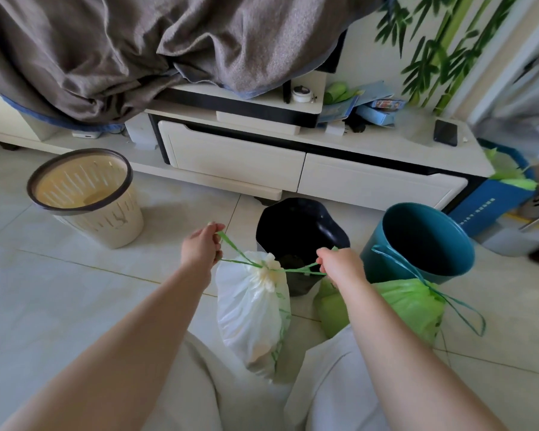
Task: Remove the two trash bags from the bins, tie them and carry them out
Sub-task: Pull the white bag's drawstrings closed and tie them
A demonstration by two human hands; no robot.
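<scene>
A full white trash bag stands on the floor between my knees, its mouth gathered tight. My left hand and my right hand each grip one end of its green drawstring, stretched taut to either side of the gathered top. A green trash bag sits on the floor to the right, closed, with a teal drawstring looping loose from it. Behind the bags stand a black bin and a teal bin, both without bags.
A beige slotted bin with a dark rim stands at the left. A white TV cabinet runs across the back, with a grey cloth draped over it. A blue box sits at the far right. The floor is tiled.
</scene>
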